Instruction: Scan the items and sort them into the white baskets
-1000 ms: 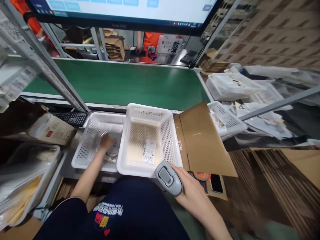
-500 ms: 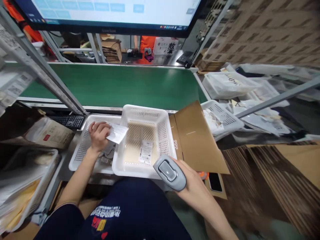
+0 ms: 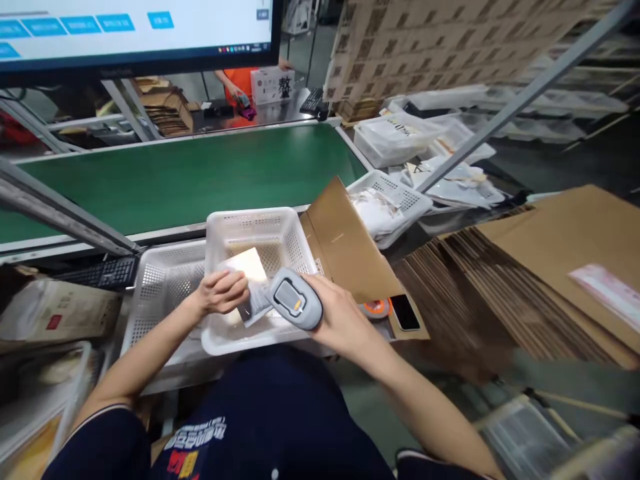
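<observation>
In my left hand (image 3: 223,291) is a small, flat white packet (image 3: 253,270), its fingers closed on the near left edge. The packet lies over the upper white plastic basket (image 3: 294,240), and its lower part looks clear or greyish. My right hand (image 3: 343,313) wraps round a grey barcode scanner (image 3: 296,298); its head is close to the packet's right side. Below and to the left sits a second white perforated basket (image 3: 155,280), partly covered by the upper one. The upper basket's bottom is largely hidden by the packet and both hands.
An open cardboard sheet (image 3: 345,240) stands right of the baskets, near a phone (image 3: 405,313) and an orange tape roll (image 3: 376,308). Behind runs a green conveyor belt (image 3: 200,173) under a monitor (image 3: 150,60). Stacked cardboard (image 3: 465,293) lies right. A co-worker in orange (image 3: 239,81) is beyond.
The left hand has brought the packet right, over the upper basket and near the scanner. The scanner has come closer to it. The whole view has turned to the right.
</observation>
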`<state>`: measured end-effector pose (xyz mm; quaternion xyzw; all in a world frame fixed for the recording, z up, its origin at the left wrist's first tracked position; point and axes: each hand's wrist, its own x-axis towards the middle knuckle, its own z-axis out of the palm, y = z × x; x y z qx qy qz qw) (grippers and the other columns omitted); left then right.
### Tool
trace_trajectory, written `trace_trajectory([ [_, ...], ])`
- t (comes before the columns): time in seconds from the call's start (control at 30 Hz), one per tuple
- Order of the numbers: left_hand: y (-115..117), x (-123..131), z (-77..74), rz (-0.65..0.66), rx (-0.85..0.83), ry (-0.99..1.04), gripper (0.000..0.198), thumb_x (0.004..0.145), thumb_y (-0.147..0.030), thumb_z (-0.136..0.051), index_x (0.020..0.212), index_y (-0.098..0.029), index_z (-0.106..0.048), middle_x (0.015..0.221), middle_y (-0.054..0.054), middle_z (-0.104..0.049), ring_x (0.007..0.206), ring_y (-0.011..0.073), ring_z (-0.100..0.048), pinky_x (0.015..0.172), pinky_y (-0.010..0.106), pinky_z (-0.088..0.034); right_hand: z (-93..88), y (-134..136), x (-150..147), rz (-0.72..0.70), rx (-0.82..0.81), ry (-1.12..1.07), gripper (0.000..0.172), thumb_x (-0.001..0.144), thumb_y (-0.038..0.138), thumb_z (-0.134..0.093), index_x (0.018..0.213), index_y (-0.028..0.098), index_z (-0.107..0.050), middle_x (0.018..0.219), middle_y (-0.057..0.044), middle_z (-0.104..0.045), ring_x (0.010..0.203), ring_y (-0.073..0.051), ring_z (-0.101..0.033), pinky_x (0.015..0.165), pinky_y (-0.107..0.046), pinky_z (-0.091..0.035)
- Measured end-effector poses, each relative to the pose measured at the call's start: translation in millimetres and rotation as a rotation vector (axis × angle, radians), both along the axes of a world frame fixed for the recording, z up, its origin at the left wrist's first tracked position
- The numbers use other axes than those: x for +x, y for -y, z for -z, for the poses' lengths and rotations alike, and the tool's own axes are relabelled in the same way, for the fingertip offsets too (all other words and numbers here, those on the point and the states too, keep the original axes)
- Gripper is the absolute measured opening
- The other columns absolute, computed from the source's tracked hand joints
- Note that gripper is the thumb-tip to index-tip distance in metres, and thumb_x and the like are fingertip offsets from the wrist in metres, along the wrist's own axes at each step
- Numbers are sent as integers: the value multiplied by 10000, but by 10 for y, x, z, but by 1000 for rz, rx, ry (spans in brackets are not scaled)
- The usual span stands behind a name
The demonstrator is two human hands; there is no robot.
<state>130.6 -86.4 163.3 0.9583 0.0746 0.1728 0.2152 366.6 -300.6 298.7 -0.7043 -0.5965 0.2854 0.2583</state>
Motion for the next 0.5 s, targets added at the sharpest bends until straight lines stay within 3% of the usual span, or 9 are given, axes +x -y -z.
trace_trajectory([
  [0.07,81,137,-57,60,-65,17,184,956,-204,-662,846,-329,-742,1047,14,-849,993,259,-825,924,450,-659,21,-8,35,34,-19,26,653,850,209,-672,1502,200,-641,1343,-140,-746,1192,-344,-749,955,-450,-594],
  [0.13,75,237,-101,24,-88,9,213,968,-156,-654,951,-335,-768,1179,20,-843,1146,272,-810,1073,486,-631,43,31,73,51,-8,24,643,839,233,-669,1481,203,-654,1322,-136,-756,1169,-337,-757,926,-433,-596],
  [0.23,-183,196,-49,-182,-76,-76,379,902,-181,-802,1258,-297,-748,1453,97,-745,1471,353,-637,1351,619,-377,91,182,142,92,3,10,608,807,244,-647,1411,191,-687,1245,-129,-770,1118,-318,-777,883,-408,-606],
  [0.3,-450,-8,123,-422,-161,-81,565,869,-288,-879,1391,-231,-673,1532,162,-673,1497,375,-589,1349,604,-358,135,309,192,127,-25,10,585,796,257,-637,1374,192,-706,1186,-118,-775,1062,-299,-794,841,-383,-612],
  [0.37,-645,-306,396,-809,-326,-41,476,968,-375,-787,1370,-179,-623,1481,193,-670,1365,321,-654,1210,494,-493,186,414,227,151,-55,10,568,800,278,-642,1357,202,-718,1158,-108,-775,1040,-286,-804,827,-367,-619],
  [0.43,-673,-600,718,-1165,-471,-65,293,996,-344,-733,1179,-148,-613,1275,201,-718,1198,302,-692,1029,435,-545,234,466,228,158,-75,16,543,815,315,-656,1343,209,-728,1147,-108,-775,1022,-284,-808,815,-367,-629],
  [0.5,-542,-809,1011,-1287,-563,-156,296,877,-292,-837,919,-184,-565,951,135,-710,1042,324,-700,897,424,-537,267,458,191,142,-83,25,535,833,338,-664,1349,209,-727,1183,-123,-776,1035,-292,-809,821,-379,-640],
])
